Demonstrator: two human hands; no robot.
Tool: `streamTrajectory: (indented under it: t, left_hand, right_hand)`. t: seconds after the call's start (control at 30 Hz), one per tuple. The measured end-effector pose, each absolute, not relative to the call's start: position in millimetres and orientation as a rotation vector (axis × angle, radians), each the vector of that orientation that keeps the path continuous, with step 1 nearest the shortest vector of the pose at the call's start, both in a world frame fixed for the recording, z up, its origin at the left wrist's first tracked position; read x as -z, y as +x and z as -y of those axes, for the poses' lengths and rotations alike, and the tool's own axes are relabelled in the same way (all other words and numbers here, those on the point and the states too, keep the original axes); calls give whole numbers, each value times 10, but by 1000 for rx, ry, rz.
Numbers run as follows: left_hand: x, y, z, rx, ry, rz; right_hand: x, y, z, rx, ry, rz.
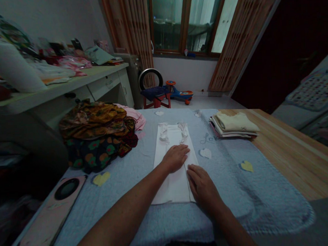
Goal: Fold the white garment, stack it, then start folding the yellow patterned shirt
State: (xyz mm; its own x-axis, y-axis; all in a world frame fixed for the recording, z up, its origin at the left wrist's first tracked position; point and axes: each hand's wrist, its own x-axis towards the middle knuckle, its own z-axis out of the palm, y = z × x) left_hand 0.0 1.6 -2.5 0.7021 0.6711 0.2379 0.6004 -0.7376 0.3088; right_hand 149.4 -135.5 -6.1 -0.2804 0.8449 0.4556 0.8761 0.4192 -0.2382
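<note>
A white garment [173, 144] folded into a long narrow strip lies on the blue-grey blanket [239, 192] in front of me. My left hand [175, 157] lies flat on the middle of the strip, fingers stretched out and pointing right. My right hand [201, 183] rests palm down on the strip's right edge near its close end, fingers flat and together. Neither hand grips anything.
A heap of patterned and pink clothes [98, 135] sits at the left. A folded stack of garments [234, 126] lies at the right on the wooden table [300, 160]. A phone [52, 215] lies at the near left. A cluttered desk [68, 84] stands behind.
</note>
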Motion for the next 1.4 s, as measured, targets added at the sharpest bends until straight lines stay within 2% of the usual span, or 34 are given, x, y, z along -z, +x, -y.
streamTrajectory:
  t: [0.2, 0.77, 1.4]
  left_hand:
    - [36, 4, -21, -494, 2690, -1020]
    - [0, -5, -4, -497, 2675, -1020]
    - [-21, -4, 1, -480, 2663, -1025]
  right_hand:
    - [-11, 1478, 1370, -21, -1408, 2133]
    - [150, 1487, 1325, 132, -1583, 2197]
    - [159, 1501, 1309, 97, -1725, 2229]
